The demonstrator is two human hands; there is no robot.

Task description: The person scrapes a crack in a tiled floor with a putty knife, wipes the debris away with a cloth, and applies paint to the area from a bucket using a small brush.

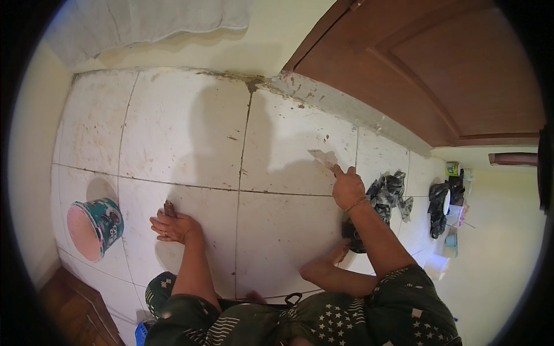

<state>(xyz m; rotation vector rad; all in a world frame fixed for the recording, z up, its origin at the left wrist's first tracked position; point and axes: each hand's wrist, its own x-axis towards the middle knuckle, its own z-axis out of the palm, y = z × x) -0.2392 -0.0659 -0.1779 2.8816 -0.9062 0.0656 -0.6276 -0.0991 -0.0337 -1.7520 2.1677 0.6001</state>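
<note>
My right hand [348, 189] is closed around a scraper, its pale flat blade [323, 157] reaching out past the fingers over the white floor tiles [288, 225]. The scraper's handle is hidden in the palm. On the left, my left hand [178, 226] is low over the floor, with a small brown object [169, 209] sticking up between thumb and fingers; its kind cannot be made out. A green bucket [109, 222] with a pink top surface stands further left, apart from that hand.
A brown panelled door [427, 69] rises above a stained grey sill [329, 95]. Crumpled black plastic [388, 196] lies right of my right hand, with more dark plastic [438, 207] beyond. A pale curtain [144, 23] hangs far left; brown wood [81, 305] is near left.
</note>
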